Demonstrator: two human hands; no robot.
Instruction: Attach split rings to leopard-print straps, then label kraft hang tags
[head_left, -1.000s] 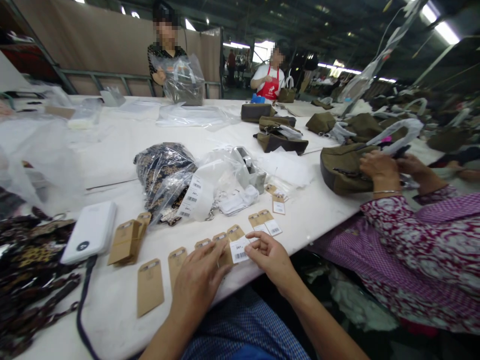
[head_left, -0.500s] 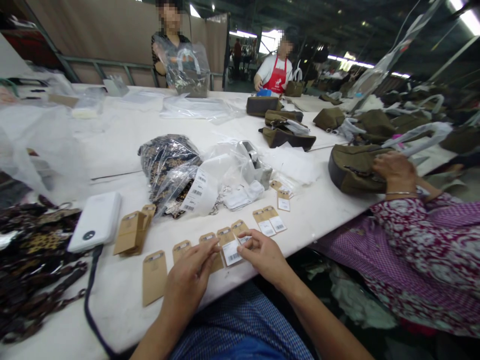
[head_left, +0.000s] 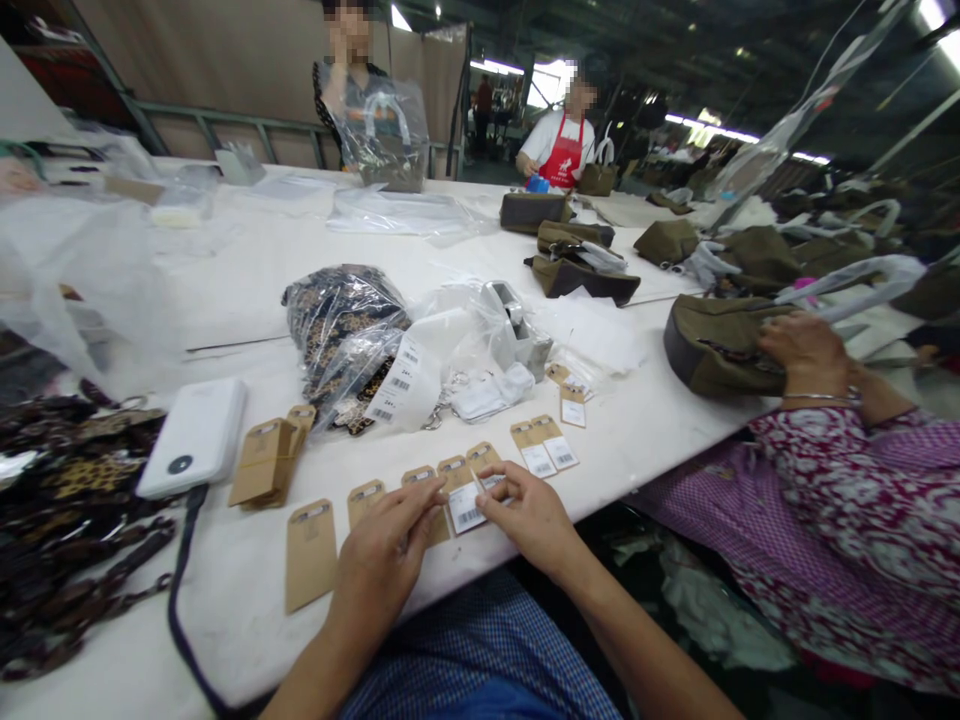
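Several brown card tags lie in a row along the table's front edge. My left hand is over the middle of the row, its fingers bent and close together; what they hold, if anything, is hidden. Just right of it my right hand pinches at the edge of a white barcode label, which lies on a brown tag. A plain brown tag lies left of my left hand. Two labelled tags rest side by side beyond my right hand.
A white power bank with a black cable and a banded tag stack are at left. Behind the row are a plastic-wrapped patterned bag and a tape dispenser. At right, a co-worker's hands touch an olive bag.
The view has shifted slightly, so the table things appear a little further right. The person across the table has raised a hand towards the head. My hands keep nearly the same pose.
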